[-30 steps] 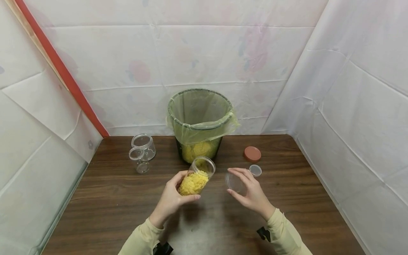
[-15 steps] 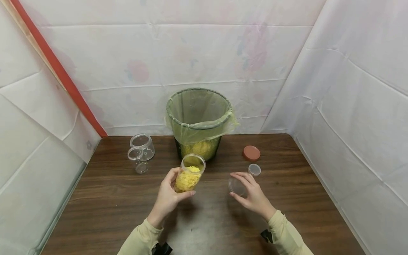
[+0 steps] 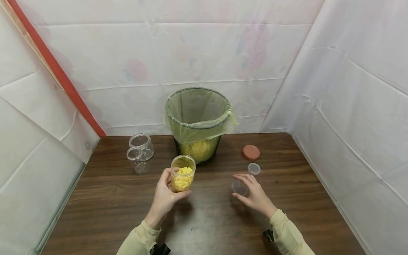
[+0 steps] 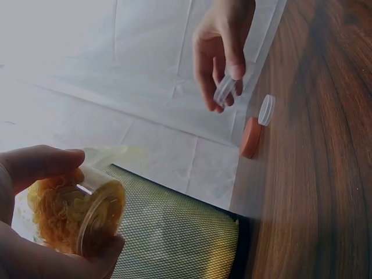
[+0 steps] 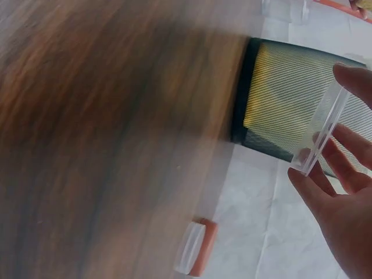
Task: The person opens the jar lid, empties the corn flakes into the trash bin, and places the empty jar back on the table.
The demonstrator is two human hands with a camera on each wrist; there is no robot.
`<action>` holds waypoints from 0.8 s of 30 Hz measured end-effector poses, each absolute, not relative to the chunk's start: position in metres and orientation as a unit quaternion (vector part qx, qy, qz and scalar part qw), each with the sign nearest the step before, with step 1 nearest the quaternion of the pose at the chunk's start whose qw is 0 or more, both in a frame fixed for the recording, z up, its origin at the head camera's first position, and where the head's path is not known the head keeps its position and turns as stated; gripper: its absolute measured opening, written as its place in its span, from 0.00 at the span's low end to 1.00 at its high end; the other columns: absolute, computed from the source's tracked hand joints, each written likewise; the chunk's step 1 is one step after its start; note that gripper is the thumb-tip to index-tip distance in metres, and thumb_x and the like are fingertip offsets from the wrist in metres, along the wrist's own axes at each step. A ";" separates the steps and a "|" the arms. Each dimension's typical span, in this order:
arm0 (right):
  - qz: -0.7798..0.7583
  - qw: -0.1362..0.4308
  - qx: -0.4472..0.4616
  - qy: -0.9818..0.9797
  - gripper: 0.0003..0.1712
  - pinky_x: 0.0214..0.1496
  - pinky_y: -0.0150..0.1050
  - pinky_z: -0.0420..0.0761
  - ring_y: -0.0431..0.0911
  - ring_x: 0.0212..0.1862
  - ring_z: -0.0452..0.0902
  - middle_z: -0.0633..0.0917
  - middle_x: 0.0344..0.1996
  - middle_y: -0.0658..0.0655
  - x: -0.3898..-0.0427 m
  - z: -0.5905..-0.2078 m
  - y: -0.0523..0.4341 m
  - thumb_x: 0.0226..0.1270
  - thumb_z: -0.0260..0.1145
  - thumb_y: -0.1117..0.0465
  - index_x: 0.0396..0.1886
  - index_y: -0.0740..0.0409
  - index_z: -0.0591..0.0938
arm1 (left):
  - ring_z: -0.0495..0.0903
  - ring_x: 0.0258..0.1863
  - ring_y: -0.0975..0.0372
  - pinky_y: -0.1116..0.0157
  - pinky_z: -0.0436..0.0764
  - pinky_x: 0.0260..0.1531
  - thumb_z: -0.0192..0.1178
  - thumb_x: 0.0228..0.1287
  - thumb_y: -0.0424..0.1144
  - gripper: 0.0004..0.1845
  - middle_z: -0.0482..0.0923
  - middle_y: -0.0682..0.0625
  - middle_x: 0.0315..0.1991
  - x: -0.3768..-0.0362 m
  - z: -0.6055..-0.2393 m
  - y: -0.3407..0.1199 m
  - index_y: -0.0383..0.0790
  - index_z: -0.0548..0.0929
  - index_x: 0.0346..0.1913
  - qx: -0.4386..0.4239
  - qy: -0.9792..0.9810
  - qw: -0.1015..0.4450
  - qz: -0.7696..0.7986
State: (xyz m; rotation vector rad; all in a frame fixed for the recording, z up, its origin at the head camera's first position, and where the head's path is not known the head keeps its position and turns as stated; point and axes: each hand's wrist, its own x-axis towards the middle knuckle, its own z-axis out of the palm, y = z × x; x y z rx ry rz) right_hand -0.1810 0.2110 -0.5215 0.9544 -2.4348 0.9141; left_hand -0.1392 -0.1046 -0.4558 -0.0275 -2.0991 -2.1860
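Observation:
My left hand (image 3: 163,199) grips a clear plastic jar (image 3: 183,164) around its side, above the table. Yellow shredded material (image 3: 183,181) fills the jar's lower part, and its open mouth faces up with a slight tilt. To the right, my right hand (image 3: 257,197) holds a round clear lid (image 3: 238,187) by its edge, thumb on one side and fingers on the other. Seen from the right wrist, this lid (image 5: 321,131) is nearly edge-on and off the table. The jar and the lid are apart.
A mesh wastebasket (image 3: 200,150) with a pale yellow liner stands at the back, yellow material showing through it. Two clear jars (image 3: 147,150) stand at its left. A reddish lid (image 3: 251,152) and a small clear lid (image 3: 254,169) lie at its right.
The jar has moved left and come more upright, away from the wastebasket. My right hand has shifted slightly right and down with the lid, still holding it.

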 end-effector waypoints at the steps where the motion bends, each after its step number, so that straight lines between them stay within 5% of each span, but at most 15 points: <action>1: 0.321 0.180 0.334 -0.868 0.36 0.60 0.31 0.69 0.48 0.58 0.71 0.78 0.54 0.55 -0.181 -0.522 0.212 0.48 0.77 0.58 0.58 0.60 0.76 | 0.79 0.43 0.65 0.71 0.80 0.44 0.70 0.30 0.13 0.41 0.75 0.40 0.48 -0.139 -0.456 -0.105 0.31 0.67 0.55 -0.010 -0.692 0.058 -0.720; 7: 0.304 0.163 0.313 -0.885 0.36 0.57 0.42 0.71 0.48 0.58 0.70 0.77 0.54 0.54 -0.184 -0.531 0.222 0.48 0.77 0.57 0.58 0.59 0.76 | 0.80 0.42 0.65 0.69 0.81 0.43 0.69 0.29 0.13 0.42 0.75 0.39 0.49 -0.138 -0.458 -0.107 0.31 0.66 0.56 -0.009 -0.690 0.066 -0.721; 24: 0.274 0.143 0.254 -0.916 0.33 0.51 0.48 0.75 0.49 0.52 0.72 0.79 0.51 0.55 -0.186 -0.548 0.248 0.49 0.76 0.54 0.56 0.58 0.77 | 0.79 0.42 0.66 0.71 0.80 0.43 0.73 0.32 0.18 0.43 0.76 0.46 0.47 -0.127 -0.464 -0.121 0.34 0.65 0.57 0.044 -0.713 0.069 -0.696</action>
